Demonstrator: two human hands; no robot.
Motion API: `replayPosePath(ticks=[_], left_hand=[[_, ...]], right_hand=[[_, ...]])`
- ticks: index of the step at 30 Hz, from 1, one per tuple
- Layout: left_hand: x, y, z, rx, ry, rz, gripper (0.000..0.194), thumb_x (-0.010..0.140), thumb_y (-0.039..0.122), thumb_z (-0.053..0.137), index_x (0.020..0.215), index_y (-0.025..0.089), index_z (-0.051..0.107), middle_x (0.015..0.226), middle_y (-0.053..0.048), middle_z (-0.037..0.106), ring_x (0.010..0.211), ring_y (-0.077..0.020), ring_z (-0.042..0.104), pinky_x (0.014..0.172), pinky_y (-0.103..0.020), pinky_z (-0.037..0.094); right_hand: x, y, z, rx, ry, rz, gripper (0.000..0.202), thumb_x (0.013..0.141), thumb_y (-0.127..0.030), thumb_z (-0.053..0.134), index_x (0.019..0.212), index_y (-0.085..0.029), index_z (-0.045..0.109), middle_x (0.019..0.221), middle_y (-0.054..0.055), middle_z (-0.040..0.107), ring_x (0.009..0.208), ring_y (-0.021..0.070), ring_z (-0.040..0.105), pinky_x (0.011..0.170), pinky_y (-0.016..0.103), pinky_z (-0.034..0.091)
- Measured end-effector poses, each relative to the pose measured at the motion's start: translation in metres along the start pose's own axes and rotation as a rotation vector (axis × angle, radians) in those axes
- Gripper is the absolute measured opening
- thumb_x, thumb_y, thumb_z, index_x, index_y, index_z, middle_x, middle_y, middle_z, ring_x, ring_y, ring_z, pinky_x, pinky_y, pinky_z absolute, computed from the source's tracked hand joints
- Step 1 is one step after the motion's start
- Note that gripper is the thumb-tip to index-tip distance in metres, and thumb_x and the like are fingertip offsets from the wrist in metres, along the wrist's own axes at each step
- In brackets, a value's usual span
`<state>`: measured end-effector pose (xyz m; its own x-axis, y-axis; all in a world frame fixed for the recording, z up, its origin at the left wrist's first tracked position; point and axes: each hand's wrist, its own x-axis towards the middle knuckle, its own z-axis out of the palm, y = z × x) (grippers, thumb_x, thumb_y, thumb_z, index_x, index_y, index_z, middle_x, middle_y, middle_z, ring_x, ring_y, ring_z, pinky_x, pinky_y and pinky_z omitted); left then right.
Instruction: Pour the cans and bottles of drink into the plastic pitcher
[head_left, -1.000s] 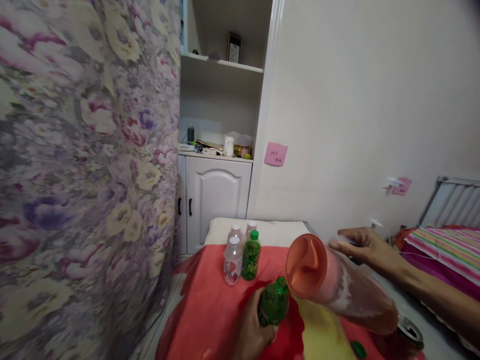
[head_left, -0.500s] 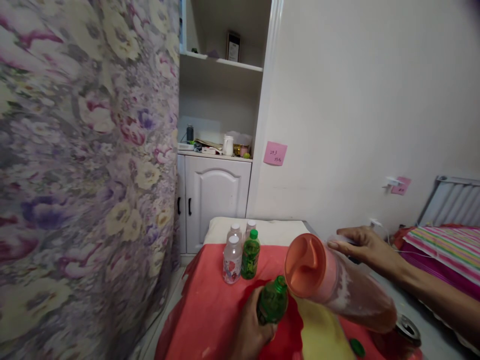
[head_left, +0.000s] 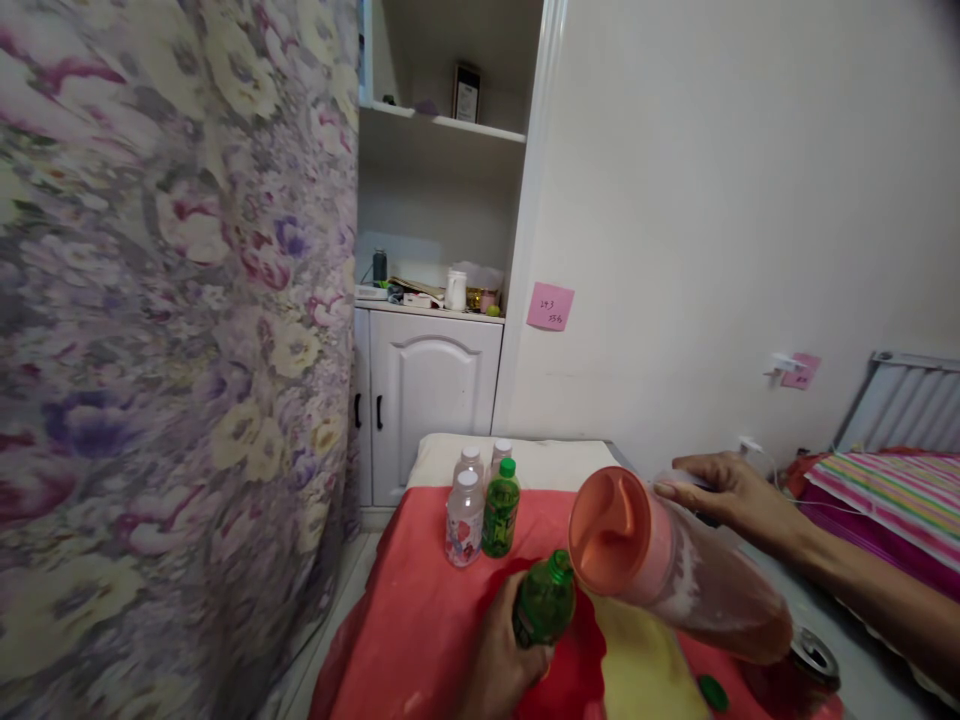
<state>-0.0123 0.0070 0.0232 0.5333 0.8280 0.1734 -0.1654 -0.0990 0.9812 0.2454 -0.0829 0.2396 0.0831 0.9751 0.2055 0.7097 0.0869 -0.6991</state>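
Observation:
My left hand [head_left: 504, 650] is wrapped round an uncapped green bottle [head_left: 544, 600], held above a red scalloped plate [head_left: 581, 680]. With my right hand [head_left: 724, 490] I grip the handle of a clear pitcher [head_left: 705, 590] with an orange lid [head_left: 609, 530]. The pitcher is tilted, its lid end close to the green bottle's mouth, and brownish liquid lies inside it. Whether liquid passes between the two cannot be made out. A green cap [head_left: 712, 692] lies on the table below the pitcher, and an opened can [head_left: 806, 665] stands beside it, partly hidden.
A capped green bottle [head_left: 501, 510] stands with several white-capped clear bottles [head_left: 464, 525] on the red tablecloth [head_left: 397, 600]. Yellow cloth [head_left: 645, 655] lies at the front. Behind are a cabinet [head_left: 435, 400] and wall; a floral curtain [head_left: 180, 350] hangs left, a striped bed [head_left: 900, 500] is right.

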Motion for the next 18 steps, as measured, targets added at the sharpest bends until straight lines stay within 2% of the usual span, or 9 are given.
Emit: replayPosePath(ticks=[12,18], left_hand=[[0.001,0.001,0.001,-0.035,0.020,-0.007,0.063,0.052,0.010,0.073,0.114,0.018,0.064,0.098,-0.004,0.071,0.089,-0.0238,0.062,0.075,-0.029,0.047],[0.001,-0.001,0.001,-0.041,0.028,0.008,0.062,0.053,0.012,0.075,0.113,0.019,0.065,0.101,-0.004,0.072,0.095,-0.0257,0.063,0.080,-0.030,0.048]], right_hand=[[-0.002,-0.008,-0.001,0.017,0.006,-0.004,0.051,0.083,-0.065,0.062,0.061,-0.020,0.053,0.055,-0.006,0.039,0.053,0.0108,0.036,0.050,0.025,0.028],[-0.002,-0.011,-0.001,-0.007,0.004,-0.009,0.052,0.084,-0.065,0.061,0.060,-0.020,0.051,0.056,-0.006,0.037,0.053,0.0106,0.034,0.050,0.026,0.026]])
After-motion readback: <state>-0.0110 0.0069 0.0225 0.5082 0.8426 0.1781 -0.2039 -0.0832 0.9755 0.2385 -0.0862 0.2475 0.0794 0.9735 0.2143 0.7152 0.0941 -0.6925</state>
